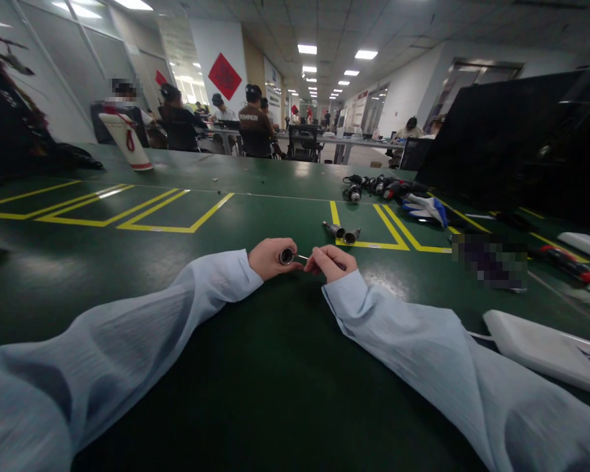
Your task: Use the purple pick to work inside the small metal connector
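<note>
My left hand (264,258) is closed around a small hollow metal cylinder (286,256), its round open end facing me. A thin metal shaft (301,257) spans the gap between the cylinder's side and the fingers of my right hand (332,262). That hand pinches the shaft's tool, whose handle is mostly hidden in the palm; it looks like a slim screwdriver. Whether the tip touches the cylinder is too small to tell. Just beyond my right hand, two similar dark metal cylinders, one left (334,229) and one right (352,236), lie side by side on the green tabletop (275,367).
Yellow tape (194,229) marks rectangles across the table. Several dark metal parts (354,192) lie behind, beside a blue-and-white glove (425,208). To the right are a red-and-black tool (570,263) and a white slab-like device (545,351). A white container (126,141) stands far left.
</note>
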`<state>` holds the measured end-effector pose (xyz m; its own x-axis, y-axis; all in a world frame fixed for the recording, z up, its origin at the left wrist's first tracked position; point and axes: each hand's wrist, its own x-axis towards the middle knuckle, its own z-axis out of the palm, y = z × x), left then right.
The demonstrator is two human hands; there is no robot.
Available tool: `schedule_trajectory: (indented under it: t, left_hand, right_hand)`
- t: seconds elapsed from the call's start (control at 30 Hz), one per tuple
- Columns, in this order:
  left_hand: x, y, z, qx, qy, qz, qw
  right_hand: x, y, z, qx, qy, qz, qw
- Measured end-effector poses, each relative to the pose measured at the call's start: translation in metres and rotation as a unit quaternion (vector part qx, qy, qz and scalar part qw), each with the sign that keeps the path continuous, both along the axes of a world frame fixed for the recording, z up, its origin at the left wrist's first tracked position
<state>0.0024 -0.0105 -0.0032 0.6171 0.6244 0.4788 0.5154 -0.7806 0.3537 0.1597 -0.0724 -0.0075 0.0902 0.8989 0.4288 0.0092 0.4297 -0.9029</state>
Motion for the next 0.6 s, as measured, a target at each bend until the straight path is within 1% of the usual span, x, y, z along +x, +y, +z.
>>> schedule_trajectory:
  t: [0.13,0.27,0.47,0.6]
  left_hand:
    - [0.000,0.010,-0.001,-0.005,-0.003,0.006,1.000]
    - [0.000,0.019,-0.003,-0.006,0.004,0.017,1.000]
    - [-0.003,0.032,-0.005,-0.006,0.006,0.031,0.999]
    - [-0.003,0.037,-0.005,-0.023,0.005,0.031,0.999]
  right_hand:
    - [-0.006,0.015,-0.001,-0.003,0.002,-0.018,1.000]
    - [-0.010,0.029,0.004,-0.026,0.007,-0.034,0.999]
    - [-0.016,0.042,0.014,-0.033,0.053,-0.025,0.998]
    - [-0.022,0.054,0.010,-0.029,0.051,-0.023,0.998]
